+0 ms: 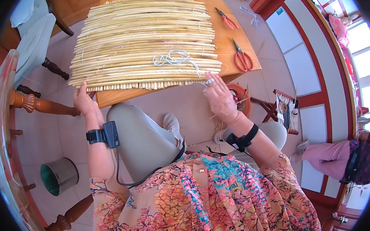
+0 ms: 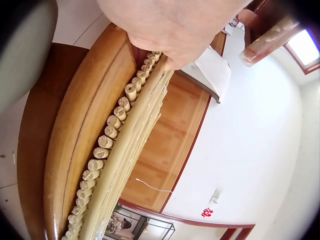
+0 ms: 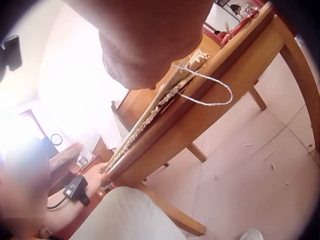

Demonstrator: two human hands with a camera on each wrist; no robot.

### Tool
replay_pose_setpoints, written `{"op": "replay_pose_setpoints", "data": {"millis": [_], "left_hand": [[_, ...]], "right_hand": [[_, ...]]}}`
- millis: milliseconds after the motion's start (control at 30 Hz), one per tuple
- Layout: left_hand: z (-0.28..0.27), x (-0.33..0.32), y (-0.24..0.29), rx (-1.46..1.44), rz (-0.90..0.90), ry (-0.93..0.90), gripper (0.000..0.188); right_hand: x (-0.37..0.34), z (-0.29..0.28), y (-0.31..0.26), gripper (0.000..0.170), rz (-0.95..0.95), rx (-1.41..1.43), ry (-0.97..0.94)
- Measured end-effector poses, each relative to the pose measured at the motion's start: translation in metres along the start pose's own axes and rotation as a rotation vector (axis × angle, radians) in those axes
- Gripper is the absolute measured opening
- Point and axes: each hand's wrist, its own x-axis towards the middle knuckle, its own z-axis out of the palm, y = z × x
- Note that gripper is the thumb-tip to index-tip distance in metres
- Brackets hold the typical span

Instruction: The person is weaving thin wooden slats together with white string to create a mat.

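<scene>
A mat of pale, straight stalks (image 1: 147,40) tied with thin string lies on the wooden table (image 1: 241,48), and a row of cut stalk ends (image 2: 114,121) shows along its near side. My left hand (image 1: 86,101) pinches the mat's near left corner. At the near right corner, my right hand (image 1: 221,100), a silver band on one finger, rests its extended fingers at the end of the front stalk. A loose tangle of whitish string (image 1: 172,59) lies on the mat. In the right wrist view a loop of string (image 3: 231,95) hangs from its edge, with that hand's fingertips hidden.
Red-handled scissors (image 1: 242,60) and red-handled pliers (image 1: 228,20) lie right of the mat. An orange-red basin (image 1: 246,107) and a rack (image 1: 286,112) stand beyond the right hand. A metal bin (image 1: 67,174) is on the floor at left. Another person's legs (image 1: 328,159) show at right.
</scene>
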Motion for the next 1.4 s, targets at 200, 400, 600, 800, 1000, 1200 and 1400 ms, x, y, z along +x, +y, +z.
{"op": "replay_pose_setpoints", "data": {"millis": [200,400,600,800,1000,1200,1400], "left_hand": [[0.0,0.001,0.002,0.015,-0.005,-0.002,0.018],[0.003,-0.005,0.006,0.037,0.026,0.017,0.016],[0.005,-0.005,0.005,0.043,0.021,0.043,0.015],[-0.003,-0.001,0.001,0.04,0.042,0.01,0.017],[-0.004,-0.004,0.002,0.006,0.022,-0.016,0.023],[-0.005,-0.003,-0.002,-0.029,0.043,-0.056,0.018],[0.0,-0.007,0.002,-0.055,0.017,0.008,0.016]], "right_hand": [[0.001,0.013,-0.009,0.015,-0.089,-0.039,-0.088],[0.003,0.012,-0.008,0.016,-0.063,-0.017,-0.092],[0.01,0.012,-0.03,0.014,-0.175,0.034,-0.163],[0.014,0.025,-0.028,0.014,-0.21,-0.034,-0.15],[0.028,0.02,-0.029,0.015,-0.222,-0.057,-0.123],[0.031,0.021,-0.016,0.018,-0.228,0.1,-0.135],[0.043,0.019,-0.019,0.014,-0.261,0.069,-0.114]]}}
